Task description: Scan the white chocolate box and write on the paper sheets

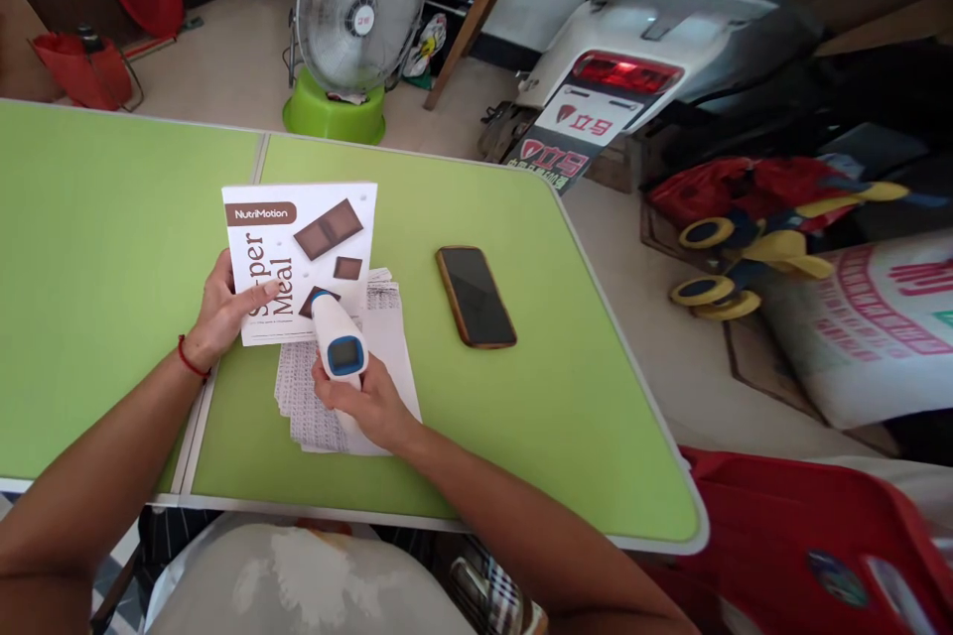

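Note:
My left hand (229,306) grips a white box (328,218) by its lower left edge, thumb across the front. The box is tilted up towards me and carries the words "NutriMotion" and "Super Meal" with pictures of brown bars. In my right hand (376,402) is a white and blue infrared thermometer (340,332), fingers wrapped round its handle. Its nose points at the lower part of the box and overlaps it in view; whether they touch I cannot tell. Beneath both hands lie papers (391,357) covered in small print.
A dark phone (476,296) in a brown case lies right of the papers on the green folding table (566,397). Beyond the table stand a fan (361,15) on a green tub (335,109) and a scooter (596,79). A red chair (789,526) is at the right.

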{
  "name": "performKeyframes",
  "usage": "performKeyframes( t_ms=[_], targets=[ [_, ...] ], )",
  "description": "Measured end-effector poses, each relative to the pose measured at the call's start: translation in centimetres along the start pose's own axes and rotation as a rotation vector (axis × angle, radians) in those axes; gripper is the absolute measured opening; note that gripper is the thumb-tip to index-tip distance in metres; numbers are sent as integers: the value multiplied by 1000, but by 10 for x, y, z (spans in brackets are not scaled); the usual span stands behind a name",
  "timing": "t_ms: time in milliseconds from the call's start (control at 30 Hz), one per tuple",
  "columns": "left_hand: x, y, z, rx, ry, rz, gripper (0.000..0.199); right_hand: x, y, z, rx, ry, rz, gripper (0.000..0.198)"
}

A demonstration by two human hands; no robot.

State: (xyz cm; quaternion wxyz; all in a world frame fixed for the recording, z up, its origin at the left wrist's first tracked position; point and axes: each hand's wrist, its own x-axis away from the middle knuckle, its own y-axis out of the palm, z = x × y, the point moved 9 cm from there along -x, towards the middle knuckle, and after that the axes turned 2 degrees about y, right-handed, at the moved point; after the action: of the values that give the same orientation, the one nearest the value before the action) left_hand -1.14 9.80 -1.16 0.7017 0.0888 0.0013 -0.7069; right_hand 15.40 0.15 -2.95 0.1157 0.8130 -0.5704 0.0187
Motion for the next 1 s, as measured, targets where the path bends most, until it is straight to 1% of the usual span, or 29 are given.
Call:
performKeyframes(
  t_ms=[100, 233, 433, 600, 767, 1000],
  targets=[
    [0, 1, -2, 14, -7, -9, 58, 0, 3, 3, -133, 42, -9, 30],
    [1, 3, -2, 27, -3, -26, 56, 0, 9, 3, -192, 57, -47, 30],
    [1, 4, -1, 34, -17, -37, 56, -1, 9, 1, -144, 82, -34, 24],
    [1, 4, -1, 24, -18, -35, 56, 0, 12, -3, -82, 66, -72, 18],
    [0, 2, -3, -4, -25, -32, 57, 0, 8, 0, -109, 90, -22, 19],
    [1, 1, -4, -5, -38, -33, 57, -1, 9, 0, -88, 91, -48, 16]
  ],
)
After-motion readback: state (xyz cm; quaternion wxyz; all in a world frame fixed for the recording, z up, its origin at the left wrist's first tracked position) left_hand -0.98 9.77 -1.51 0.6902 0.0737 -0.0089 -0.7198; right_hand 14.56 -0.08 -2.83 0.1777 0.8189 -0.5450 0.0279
